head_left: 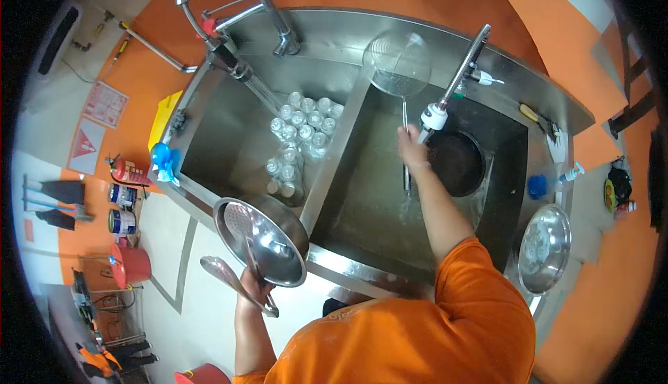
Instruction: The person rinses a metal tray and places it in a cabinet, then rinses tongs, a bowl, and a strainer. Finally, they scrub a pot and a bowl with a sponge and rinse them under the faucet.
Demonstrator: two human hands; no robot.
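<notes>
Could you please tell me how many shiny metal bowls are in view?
2. One metal bowl is in the left hand, near the left basin; another bowl sits to the right of the right basin. Any nested beneath would be hidden.

A person in an orange shirt works at a two-basin steel sink. The left hand holds a metal bowl, a slotted skimmer and a ladle; the right hand grips a round strainer by its handle, near a dark round pan. A spray faucet streams water beside clustered clear jars.
</notes>
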